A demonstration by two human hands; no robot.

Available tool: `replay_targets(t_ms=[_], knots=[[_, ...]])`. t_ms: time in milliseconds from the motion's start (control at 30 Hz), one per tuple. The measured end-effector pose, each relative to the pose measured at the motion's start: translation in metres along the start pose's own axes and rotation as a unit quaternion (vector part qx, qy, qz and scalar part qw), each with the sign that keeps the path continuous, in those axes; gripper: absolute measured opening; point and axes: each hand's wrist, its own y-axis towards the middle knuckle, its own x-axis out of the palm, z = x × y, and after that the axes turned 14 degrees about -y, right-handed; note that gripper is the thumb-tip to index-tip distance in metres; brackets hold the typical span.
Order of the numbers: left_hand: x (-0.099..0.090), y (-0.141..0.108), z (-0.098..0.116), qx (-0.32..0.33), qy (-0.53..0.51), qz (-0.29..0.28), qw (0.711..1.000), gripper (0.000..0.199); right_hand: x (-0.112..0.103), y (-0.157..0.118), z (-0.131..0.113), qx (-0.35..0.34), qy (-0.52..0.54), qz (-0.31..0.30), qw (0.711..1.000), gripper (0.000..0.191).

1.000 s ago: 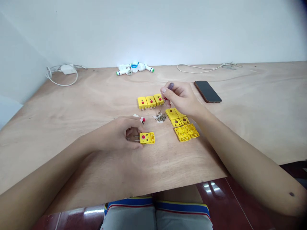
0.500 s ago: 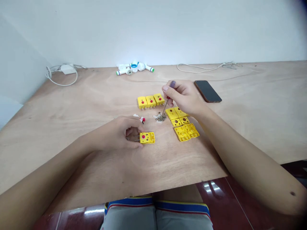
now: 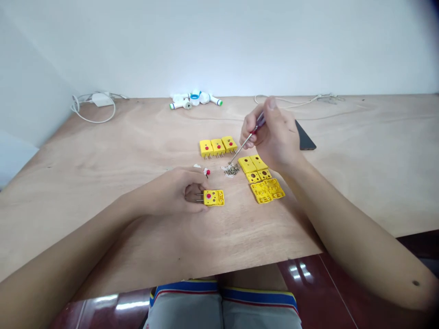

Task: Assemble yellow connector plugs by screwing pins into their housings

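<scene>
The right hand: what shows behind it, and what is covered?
Behind the right hand, part of the dark phone and of the white cable show; the rest of the phone and some cable are covered.

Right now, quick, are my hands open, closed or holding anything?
Left hand: closed on the yellow connector, gripping it by its sides.
Right hand: closed around the screwdriver, its tip at the small metal parts.

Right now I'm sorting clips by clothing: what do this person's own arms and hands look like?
The left arm and right arm are bare, without sleeves in view. The left hand and right hand are ungloved; no watch, bracelet or ring is visible.
</scene>
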Motion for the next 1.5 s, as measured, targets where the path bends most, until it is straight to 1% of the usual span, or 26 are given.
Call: replay_targets(t_ms=[67,133,167,233,300,333,433,500,567,700,867,1033,1233,1367,1433,1500], knots=[[0.001,0.000,0.001,0.008,0.007,0.006,1.000,0.028,0.004,0.000,-0.013,-0.054,-0.018,0.012,0.998,0.056],[0.001,-0.001,0.000,0.030,0.033,0.020,0.999,0.035,0.009,-0.004,-0.026,-0.091,-0.082,-0.009,0.992,0.051],[0.001,-0.001,0.000,0.040,0.049,0.027,0.998,0.037,0.012,-0.007,-0.032,-0.098,-0.128,-0.034,0.986,0.047],[0.002,-0.002,-0.003,0.052,0.068,0.036,0.996,0.032,0.016,-0.015,-0.039,-0.103,-0.222,-0.107,0.964,0.036],[0.002,-0.001,-0.005,0.057,0.066,0.039,0.995,0.025,0.018,-0.022,-0.039,-0.105,-0.280,-0.194,0.934,0.023],[0.003,0.000,-0.006,0.061,0.062,0.040,0.995,0.023,0.018,-0.025,-0.038,-0.107,-0.295,-0.235,0.920,0.021],[0.005,0.002,-0.010,0.068,0.056,0.046,0.995,0.024,0.019,-0.030,-0.030,-0.095,-0.325,-0.327,0.882,0.034],[0.006,0.003,-0.011,0.069,0.054,0.053,0.995,0.022,0.021,-0.031,-0.027,-0.082,-0.355,-0.367,0.856,0.036],[0.007,0.004,-0.013,0.072,0.047,0.061,0.994,0.023,0.024,-0.032,-0.026,-0.069,-0.372,-0.390,0.839,0.034],[0.008,0.006,-0.017,0.076,0.009,0.061,0.995,0.025,0.029,-0.035,-0.028,-0.045,-0.356,-0.408,0.840,0.031],[0.007,0.005,-0.019,0.057,-0.024,0.055,0.997,0.024,0.035,-0.039,-0.027,-0.033,-0.356,-0.402,0.843,0.022],[0.006,0.004,-0.017,0.046,-0.038,0.054,0.997,0.021,0.036,-0.040,-0.027,-0.025,-0.375,-0.402,0.835,0.021],[0.007,0.005,-0.015,0.057,-0.044,0.055,0.996,0.020,0.038,-0.042,-0.029,-0.033,-0.364,-0.395,0.843,0.017],[0.008,0.006,-0.015,0.071,-0.042,0.056,0.995,0.020,0.042,-0.043,-0.028,-0.016,-0.358,-0.382,0.852,0.014],[0.008,0.006,-0.017,0.070,-0.047,0.057,0.995,0.019,0.042,-0.043,-0.028,-0.009,-0.361,-0.382,0.851,0.014],[0.009,0.006,-0.018,0.069,-0.057,0.057,0.994,0.018,0.042,-0.043,-0.026,-0.018,-0.368,-0.380,0.848,0.014]])
